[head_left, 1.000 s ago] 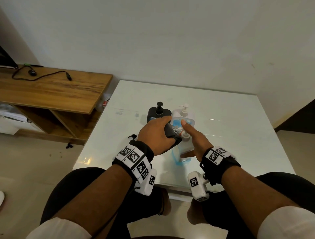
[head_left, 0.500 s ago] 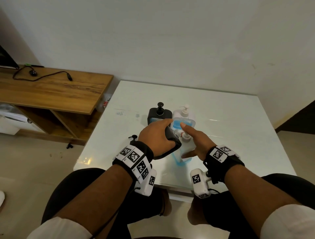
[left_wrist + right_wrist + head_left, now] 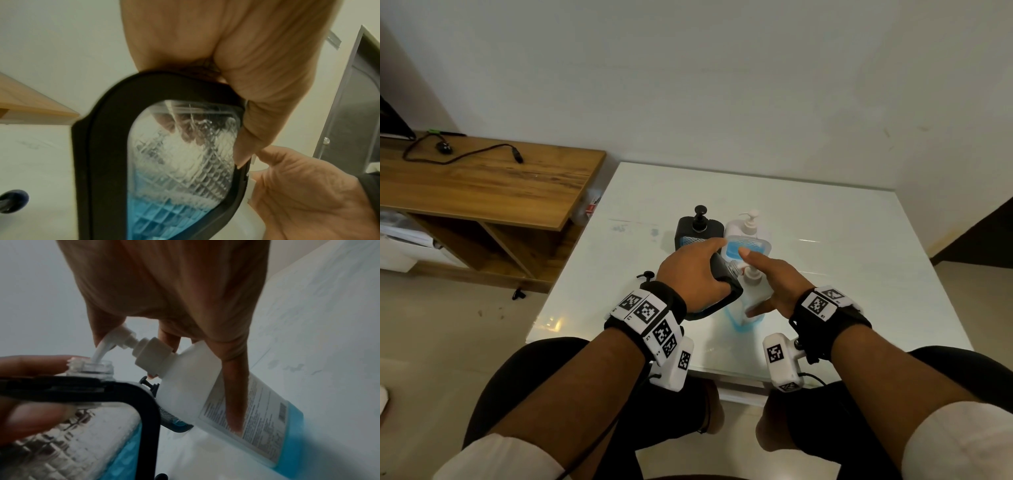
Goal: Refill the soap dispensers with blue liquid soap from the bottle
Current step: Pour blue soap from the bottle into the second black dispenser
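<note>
Head view. Near the counter's (image 3: 825, 219) front edge, the left hand (image 3: 693, 270) wraps a tilted black-framed dispenser (image 3: 722, 274); the right hand (image 3: 777, 284) grips the white pump bottle (image 3: 751, 298), forefinger on the pump. Two more dispensers stand behind.

Left wrist view. Fingers curl round the frame of the dispenser (image 3: 180, 162); its faceted clear body, probably rigid and slippery, holds little blue soap. The frame is the safer hold.

Right wrist view. The nozzle (image 3: 100, 352) enters the open neck (image 3: 92, 366); the bottle (image 3: 205, 394) leans, likely light, being mostly empty.
</note>
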Demonstrator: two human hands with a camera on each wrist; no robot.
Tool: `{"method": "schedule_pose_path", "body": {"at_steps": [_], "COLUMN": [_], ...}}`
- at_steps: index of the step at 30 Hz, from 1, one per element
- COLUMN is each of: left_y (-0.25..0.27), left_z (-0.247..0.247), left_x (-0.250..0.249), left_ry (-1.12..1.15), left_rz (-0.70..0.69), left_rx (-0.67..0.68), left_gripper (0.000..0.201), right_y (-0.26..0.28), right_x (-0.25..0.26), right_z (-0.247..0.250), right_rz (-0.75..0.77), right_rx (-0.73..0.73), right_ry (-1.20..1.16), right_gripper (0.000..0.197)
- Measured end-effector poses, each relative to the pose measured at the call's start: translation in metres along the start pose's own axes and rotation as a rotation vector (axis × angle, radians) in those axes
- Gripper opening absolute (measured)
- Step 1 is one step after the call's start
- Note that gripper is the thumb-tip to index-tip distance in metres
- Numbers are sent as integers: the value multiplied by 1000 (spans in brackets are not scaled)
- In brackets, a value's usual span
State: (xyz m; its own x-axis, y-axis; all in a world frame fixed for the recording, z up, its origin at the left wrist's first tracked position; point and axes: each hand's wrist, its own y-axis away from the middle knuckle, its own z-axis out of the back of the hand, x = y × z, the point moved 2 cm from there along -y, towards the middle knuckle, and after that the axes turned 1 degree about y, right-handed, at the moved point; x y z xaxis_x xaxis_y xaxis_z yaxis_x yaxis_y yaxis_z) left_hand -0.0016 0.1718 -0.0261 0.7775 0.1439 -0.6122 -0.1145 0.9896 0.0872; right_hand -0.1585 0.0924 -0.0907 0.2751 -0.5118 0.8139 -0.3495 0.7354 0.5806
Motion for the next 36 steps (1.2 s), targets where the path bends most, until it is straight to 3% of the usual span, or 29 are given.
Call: {"method": "schedule_pose_path", "body": {"at_steps": [3,7,14,17,21,26,30,34,36], "left_y": [-2,-2,-4,-5,-5,-6,-6,-4,-4], "left_z": [0,1,1,0,1,0,0,2,3], "left_x": [0,1,0,-1,0,1,0,0,1], "left_ry": [-14,-13,22,18,54,44,27,41,48], "left_rz": [4,0,-1,-7,3,4,-2,-7,-8], "left_rx": [7,3,-6,-14,-31,-19,-13,-24,-28], "left_gripper": [69,68,69,70,69,70,70,69,68], "right_y": [0,0,1,3,2,1,1,2,1], "right_x": [0,-1,3,3,1,4,4,1,3], "right_z": [2,1,0,1,0,-2,1,0,-2], "right_rz": [-4,-41,29,5,-24,35,29,-1,15], "right_rx": [16,85,26,59,92,37,41,89,81], "right_ry": [-11,11,44,37,41,57,64,67,71], "right_gripper": [61,85,50,55,75,51,54,72,63]}}
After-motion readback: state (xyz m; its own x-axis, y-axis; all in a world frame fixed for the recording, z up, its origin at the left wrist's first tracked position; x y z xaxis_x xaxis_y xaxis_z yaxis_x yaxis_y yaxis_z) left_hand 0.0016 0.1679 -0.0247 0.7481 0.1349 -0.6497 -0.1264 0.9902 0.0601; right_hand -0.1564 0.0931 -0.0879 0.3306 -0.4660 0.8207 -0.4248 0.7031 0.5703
